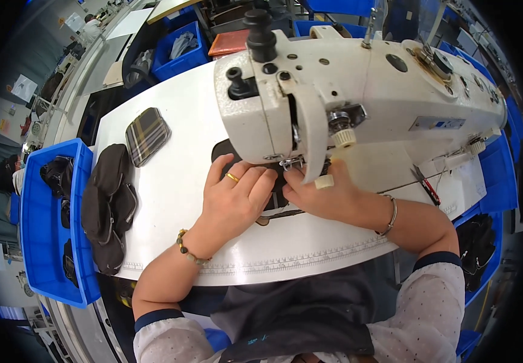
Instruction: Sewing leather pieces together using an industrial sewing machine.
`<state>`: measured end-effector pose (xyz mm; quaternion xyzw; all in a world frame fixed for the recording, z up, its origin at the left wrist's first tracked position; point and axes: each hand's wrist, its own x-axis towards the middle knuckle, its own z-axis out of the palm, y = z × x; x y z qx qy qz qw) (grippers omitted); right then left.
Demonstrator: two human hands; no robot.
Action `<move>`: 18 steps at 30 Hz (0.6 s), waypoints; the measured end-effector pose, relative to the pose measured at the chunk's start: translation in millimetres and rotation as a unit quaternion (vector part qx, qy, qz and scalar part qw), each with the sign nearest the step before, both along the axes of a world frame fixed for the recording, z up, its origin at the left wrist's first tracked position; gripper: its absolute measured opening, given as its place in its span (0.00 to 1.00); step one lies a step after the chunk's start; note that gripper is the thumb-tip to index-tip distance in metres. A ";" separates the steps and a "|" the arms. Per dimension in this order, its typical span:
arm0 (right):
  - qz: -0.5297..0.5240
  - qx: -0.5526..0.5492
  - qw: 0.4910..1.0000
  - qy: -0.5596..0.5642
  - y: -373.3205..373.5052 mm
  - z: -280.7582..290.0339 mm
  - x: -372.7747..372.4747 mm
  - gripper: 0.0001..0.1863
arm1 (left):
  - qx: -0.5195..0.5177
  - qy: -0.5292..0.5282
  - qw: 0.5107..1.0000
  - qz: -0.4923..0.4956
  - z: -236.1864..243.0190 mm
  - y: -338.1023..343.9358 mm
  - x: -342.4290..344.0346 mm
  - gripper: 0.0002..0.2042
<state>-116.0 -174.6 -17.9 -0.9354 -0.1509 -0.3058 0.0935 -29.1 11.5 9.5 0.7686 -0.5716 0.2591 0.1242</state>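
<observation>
Under the needle area of a white sewing machine (267, 121) lies a dark fabric piece (225, 149), mostly covered by my hands and the machine head. My left hand (237, 196) is on its left part, with most fingers bent together on the cloth and the outermost one stretched away. A ring and a bead bracelet show on that side. Close by the presser foot (292, 163), my right hand (325, 192) has its fingers closed at the cloth's right edge. The machine's lever and knob partly hide those fingers, and a metal bangle circles the wrist.
Left on the white table (177, 212) are a plaid fabric piece (148, 136) and a dark zippered pouch (109, 209). A blue bin (56, 290) with dark items stands beyond the left edge. Red-handled snips (426, 184) lie at right; another blue bin (496, 254) is below.
</observation>
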 end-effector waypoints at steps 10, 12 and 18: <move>0.036 -0.183 0.981 -0.043 -0.8 -17.7 1.7 0.07 | -0.065 -0.009 0.998 -0.017 -15.6 -1.0 11.3 0.08; 0.026 -0.204 0.976 -0.067 1.6 -19.7 3.7 0.06 | -0.056 0.010 0.998 -0.007 -18.1 -0.1 13.3 0.09; 0.024 -0.085 0.996 -0.035 -2.4 -8.6 7.3 0.10 | -0.059 -0.002 0.997 -0.056 -7.3 0.4 16.6 0.11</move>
